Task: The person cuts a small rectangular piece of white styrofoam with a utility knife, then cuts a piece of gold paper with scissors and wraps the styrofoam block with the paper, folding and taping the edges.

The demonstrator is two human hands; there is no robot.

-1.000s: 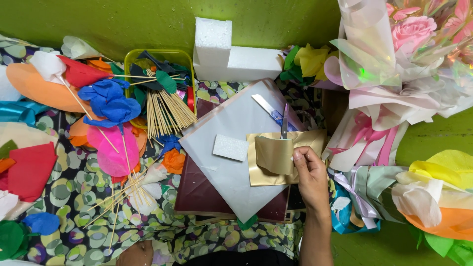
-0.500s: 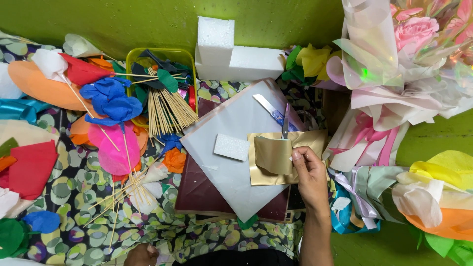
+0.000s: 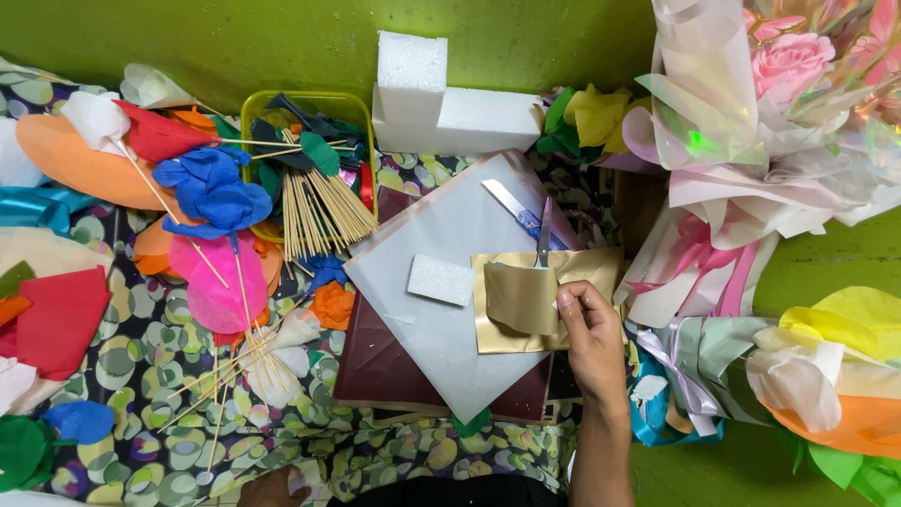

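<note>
Gold foil sheet lies on the white paper sheet, over a dark maroon board, mid-worktop. Right hand has fingers closed on the sheet's right edge, folding a flap over. Looks thin, light, slick; probably creases permanently, so grip by the edges, not the face. Scissors lie at its top edge, blades closed; small foam block just left of it. Left hand barely shows at the bottom edge; can't tell its fingers' state. Yellow tray upper left holds wooden skewers plus dark and green paper scraps. Big foam blocks sit behind.
</note>
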